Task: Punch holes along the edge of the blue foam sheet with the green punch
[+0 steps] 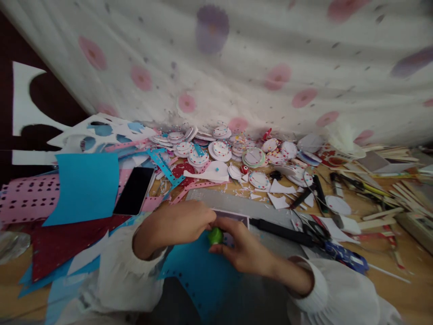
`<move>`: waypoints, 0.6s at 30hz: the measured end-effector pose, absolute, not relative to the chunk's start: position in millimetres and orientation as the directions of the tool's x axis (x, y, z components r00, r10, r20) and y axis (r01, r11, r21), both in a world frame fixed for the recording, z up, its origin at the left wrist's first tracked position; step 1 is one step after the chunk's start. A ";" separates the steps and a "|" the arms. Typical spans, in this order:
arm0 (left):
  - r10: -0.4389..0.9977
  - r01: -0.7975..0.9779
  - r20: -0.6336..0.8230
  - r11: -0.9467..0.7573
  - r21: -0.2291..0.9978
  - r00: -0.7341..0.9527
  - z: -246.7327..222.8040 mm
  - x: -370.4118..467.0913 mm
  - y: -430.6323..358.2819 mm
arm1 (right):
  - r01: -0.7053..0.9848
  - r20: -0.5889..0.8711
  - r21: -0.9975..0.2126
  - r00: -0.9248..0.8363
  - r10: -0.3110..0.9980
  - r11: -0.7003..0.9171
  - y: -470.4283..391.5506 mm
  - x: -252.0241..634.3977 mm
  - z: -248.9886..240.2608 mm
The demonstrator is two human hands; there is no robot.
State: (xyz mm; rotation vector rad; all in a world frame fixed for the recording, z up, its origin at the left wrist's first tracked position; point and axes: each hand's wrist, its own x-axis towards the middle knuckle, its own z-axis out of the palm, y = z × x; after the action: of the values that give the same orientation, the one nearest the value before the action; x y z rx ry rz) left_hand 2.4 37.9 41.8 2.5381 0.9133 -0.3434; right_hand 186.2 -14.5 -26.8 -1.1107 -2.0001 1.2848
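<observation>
The right hand [248, 248] clamps a green object [215, 236] by the near blue sheet [203, 271]; the left hand's [184, 221] grip is unclear. Likely positioning, calling for steadiness next.

Right hand [245, 250] grips small green object [215, 237] over blue sheet [199, 273]; left hand [189, 220] just beside it. Phone [134, 191] lies leftward. Dotted white discs [220, 150] crowd the back of the counter [412, 253].
</observation>
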 end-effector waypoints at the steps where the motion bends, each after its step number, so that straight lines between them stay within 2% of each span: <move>1: 0.551 0.655 -0.363 -0.691 0.305 0.751 42.6 1.7 38.8 | 0.368 -0.031 -0.908 -0.536 0.844 0.201 -14.1 188.8 -25.5; 7: 0.551 0.640 -0.326 -0.678 0.362 0.768 48.2 0.9 40.9 | 0.435 -0.100 -0.889 -0.494 0.863 0.146 -14.8 198.4 -23.6; 14: 0.546 0.642 -0.340 -0.677 0.358 0.766 50.3 1.6 39.6 | 0.507 -0.014 -0.822 -0.476 0.879 0.261 -17.9 194.4 -30.2; 18: 0.543 0.634 -0.328 -0.682 0.365 0.773 44.9 0.6 39.9 | 0.520 -0.023 -0.815 -0.469 0.883 0.255 -18.3 189.2 -33.0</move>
State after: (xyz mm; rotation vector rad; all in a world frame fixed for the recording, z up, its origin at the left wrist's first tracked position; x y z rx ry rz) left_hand 0.6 39.9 44.9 2.5031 0.8858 -0.2655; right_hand 189.2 -18.3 -33.0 -1.2732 -2.0910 1.0975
